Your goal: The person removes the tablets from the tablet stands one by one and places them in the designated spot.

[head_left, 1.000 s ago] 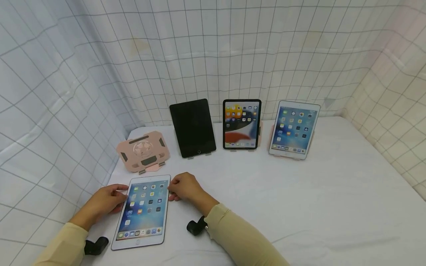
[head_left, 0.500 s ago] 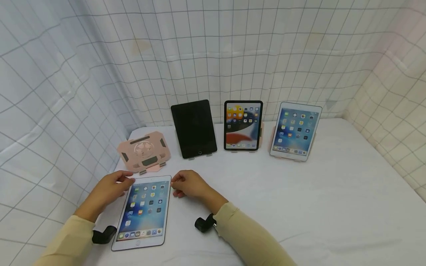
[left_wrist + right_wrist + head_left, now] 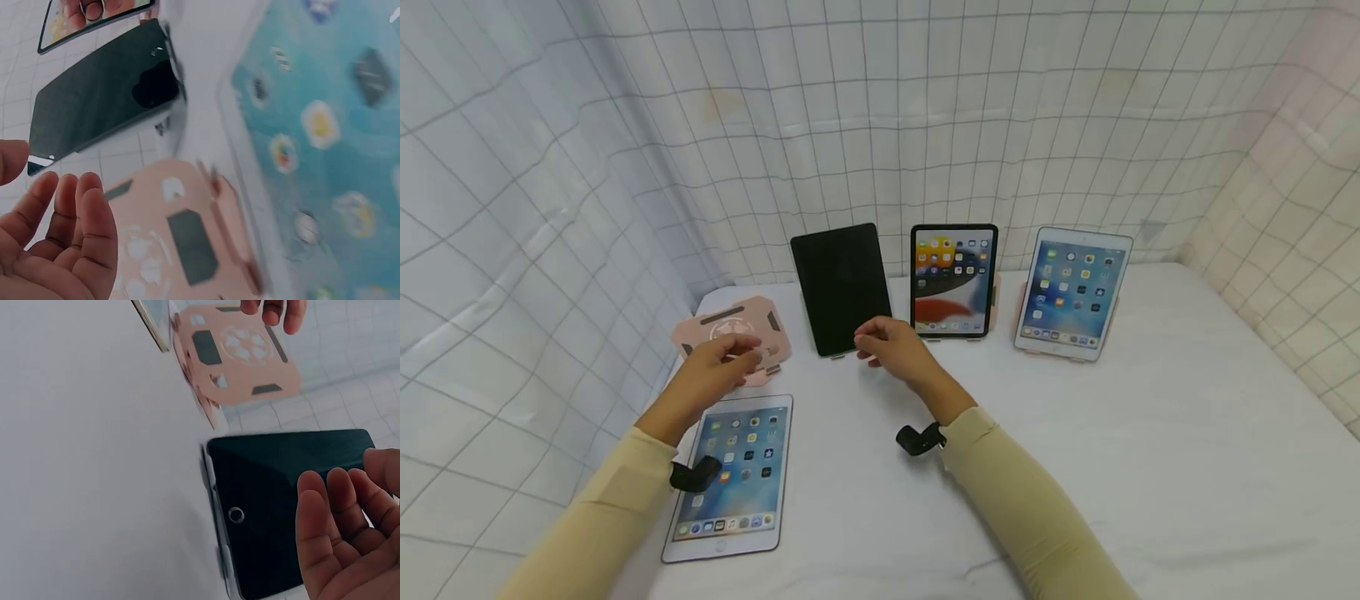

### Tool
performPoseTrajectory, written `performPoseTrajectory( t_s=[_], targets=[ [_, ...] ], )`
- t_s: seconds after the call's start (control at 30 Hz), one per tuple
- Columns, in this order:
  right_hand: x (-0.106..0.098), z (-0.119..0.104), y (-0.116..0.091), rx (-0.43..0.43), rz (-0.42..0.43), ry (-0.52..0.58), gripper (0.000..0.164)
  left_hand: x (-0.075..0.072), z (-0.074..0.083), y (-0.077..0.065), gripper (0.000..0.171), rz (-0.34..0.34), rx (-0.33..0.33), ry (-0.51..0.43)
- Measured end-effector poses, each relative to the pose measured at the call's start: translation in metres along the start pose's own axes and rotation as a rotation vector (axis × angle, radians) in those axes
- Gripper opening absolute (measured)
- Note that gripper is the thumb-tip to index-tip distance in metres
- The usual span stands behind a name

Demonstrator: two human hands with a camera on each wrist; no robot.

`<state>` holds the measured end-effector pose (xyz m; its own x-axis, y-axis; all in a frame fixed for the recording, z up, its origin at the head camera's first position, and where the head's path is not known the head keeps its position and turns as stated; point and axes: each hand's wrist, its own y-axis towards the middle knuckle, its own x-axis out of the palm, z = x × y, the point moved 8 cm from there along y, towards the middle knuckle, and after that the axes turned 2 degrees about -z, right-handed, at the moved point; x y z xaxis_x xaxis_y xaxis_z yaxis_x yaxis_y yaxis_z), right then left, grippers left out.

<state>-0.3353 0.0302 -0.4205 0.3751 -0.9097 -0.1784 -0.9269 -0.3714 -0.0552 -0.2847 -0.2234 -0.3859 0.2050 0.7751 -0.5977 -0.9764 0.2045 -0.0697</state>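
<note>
My left hand (image 3: 713, 372) hovers in front of the pink tablet stand (image 3: 780, 337), fingers loosely bent and nothing between them. Under my left forearm a white tablet (image 3: 745, 483) lies flat, its lit screen full of app icons. My right hand (image 3: 898, 357) is raised near the lower right corner of a black tablet (image 3: 842, 287), which leans on a stand with its screen dark. In the right wrist view the relaxed fingers of that hand overlap the black tablet (image 3: 269, 481); whether they touch it I cannot tell. The left wrist view shows the pink stand (image 3: 187, 247) bare, with cutouts and dark pads.
Along the back, a black-framed tablet (image 3: 953, 287) and another white tablet (image 3: 1072, 292) lean on pink stands, screens lit. A white cloth (image 3: 1075, 483) covers the table. A white grid-patterned curtain (image 3: 925, 125) hangs behind and at both sides.
Both hands have left the sides of the flat white tablet and moved forward and to the right, the right hand further. The tablet stays on the table.
</note>
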Motion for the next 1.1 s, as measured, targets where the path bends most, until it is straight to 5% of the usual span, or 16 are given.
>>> performPoseTrajectory(
  t_s=[0.17,0.43,0.57,0.77,1.1],
  targets=[
    [-0.039,-0.012,0.010,-0.048,0.115,-0.011,0.019,-0.002,0.019,0.023,0.049,0.031,0.049,-0.054],
    [-0.077,-0.034,0.026,-0.117,0.214,-0.083,0.021,-0.011,0.033,0.052,0.051,0.113,-0.004,-0.203],
    [-0.084,-0.046,0.033,-0.120,0.235,-0.162,0.026,-0.010,0.038,0.066,0.051,0.154,-0.005,-0.269],
    [-0.088,-0.061,0.044,-0.138,0.295,-0.258,0.027,-0.006,0.051,0.086,0.052,0.241,0.022,-0.231],
    [-0.081,-0.062,0.061,-0.142,0.327,-0.296,0.034,0.003,0.050,0.106,0.049,0.299,-0.042,-0.333]
  ],
)
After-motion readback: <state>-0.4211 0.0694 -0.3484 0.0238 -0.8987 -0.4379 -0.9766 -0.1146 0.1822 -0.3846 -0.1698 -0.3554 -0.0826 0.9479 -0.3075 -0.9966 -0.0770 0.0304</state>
